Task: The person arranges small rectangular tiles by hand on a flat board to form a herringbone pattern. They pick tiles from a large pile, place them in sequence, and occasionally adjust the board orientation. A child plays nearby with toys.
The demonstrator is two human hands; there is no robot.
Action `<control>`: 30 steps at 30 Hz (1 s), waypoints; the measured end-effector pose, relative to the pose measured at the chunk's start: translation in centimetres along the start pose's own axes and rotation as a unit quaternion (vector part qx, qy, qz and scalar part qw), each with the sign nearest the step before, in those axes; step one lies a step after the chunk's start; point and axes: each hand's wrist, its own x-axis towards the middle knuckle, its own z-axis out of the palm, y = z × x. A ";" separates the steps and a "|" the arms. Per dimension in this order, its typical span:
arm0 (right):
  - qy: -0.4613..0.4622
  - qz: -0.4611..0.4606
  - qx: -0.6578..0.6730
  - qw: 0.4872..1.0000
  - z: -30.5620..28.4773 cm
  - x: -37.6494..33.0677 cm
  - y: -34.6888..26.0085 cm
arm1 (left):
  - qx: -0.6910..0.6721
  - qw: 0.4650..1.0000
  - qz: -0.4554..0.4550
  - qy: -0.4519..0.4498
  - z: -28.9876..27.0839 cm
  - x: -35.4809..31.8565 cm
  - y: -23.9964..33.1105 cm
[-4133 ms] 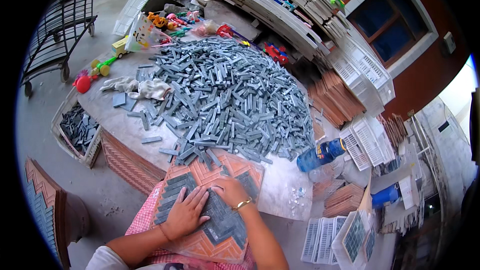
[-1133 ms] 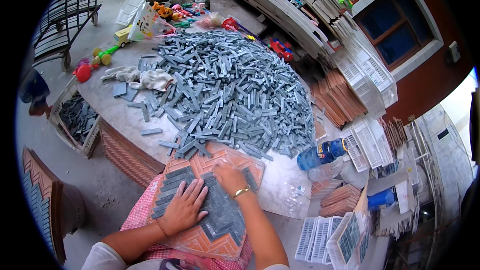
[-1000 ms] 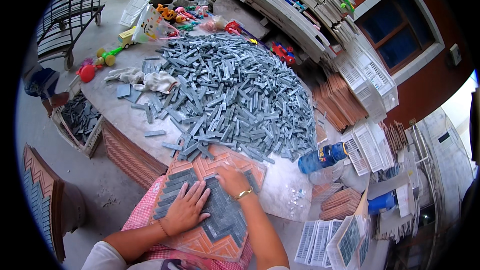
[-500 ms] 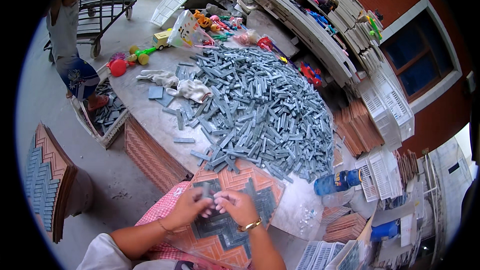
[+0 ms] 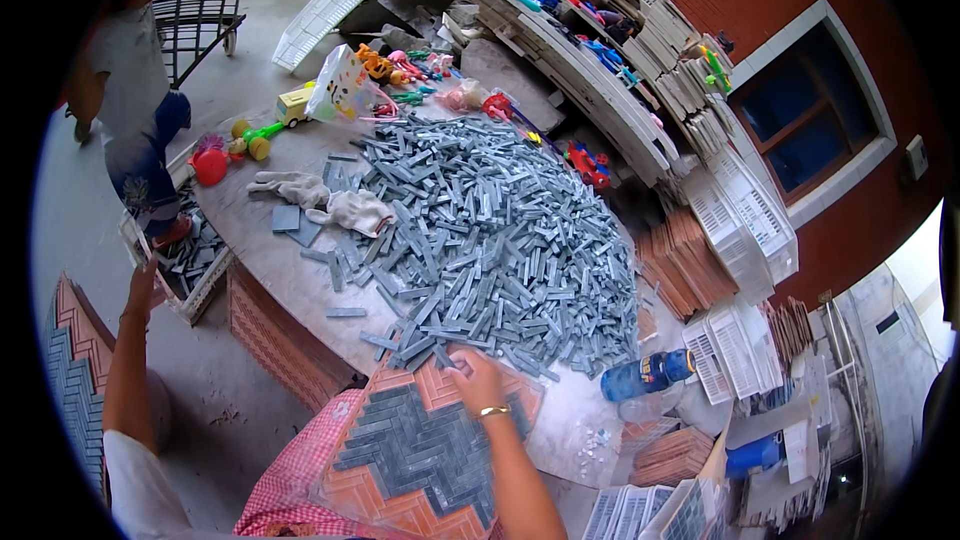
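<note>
My right hand (image 5: 473, 382), with a gold bracelet at the wrist, is at the pile's near edge. Its fingers are closed on a small grey strip tile (image 5: 443, 356). Below it lies an orange herringbone tray (image 5: 440, 392), its grooves largely filled with dark grey strips (image 5: 415, 440) in a zigzag. My left hand (image 5: 146, 278) reaches out to the far left, beside a crate of dark strips (image 5: 205, 300). Its fingers look stretched out, seen edge-on, with nothing visible in them. A large heap of loose grey strips (image 5: 500, 240) covers the table beyond the tray.
A person (image 5: 145, 130) stands at the crate on the left. White gloves (image 5: 350, 212) and toys (image 5: 400, 65) lie around the heap. A blue jar (image 5: 640, 377) stands at right, near white baskets (image 5: 735, 345). Stacked orange trays (image 5: 290, 335) line the table's left side.
My hands have parted: the left swung far left toward the crate, the right moved up to the heap's edge. The tray's grey pattern is now uncovered. The person at left has shifted; the view turned slightly.
</note>
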 end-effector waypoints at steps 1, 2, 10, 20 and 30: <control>-0.018 -0.004 0.008 1.000 -0.8 -0.4 0.1 | -0.004 0.999 0.014 0.032 0.1 -0.2 -1.6; -0.034 -0.006 0.018 0.999 -1.6 -0.9 0.1 | -0.055 0.996 0.059 -0.026 -0.3 -0.8 -3.3; -0.190 -0.116 -0.201 0.954 -4.3 -3.2 -1.4 | 0.065 0.977 0.109 -0.173 13.1 -22.8 -1.7; -0.124 -0.108 -0.084 0.983 -4.2 -3.1 -0.2 | 0.164 0.844 0.395 -0.325 26.4 -36.5 2.6; 0.114 0.105 0.196 0.968 -4.1 -13.1 -0.6 | 0.329 0.737 0.528 -0.265 37.2 -35.8 0.6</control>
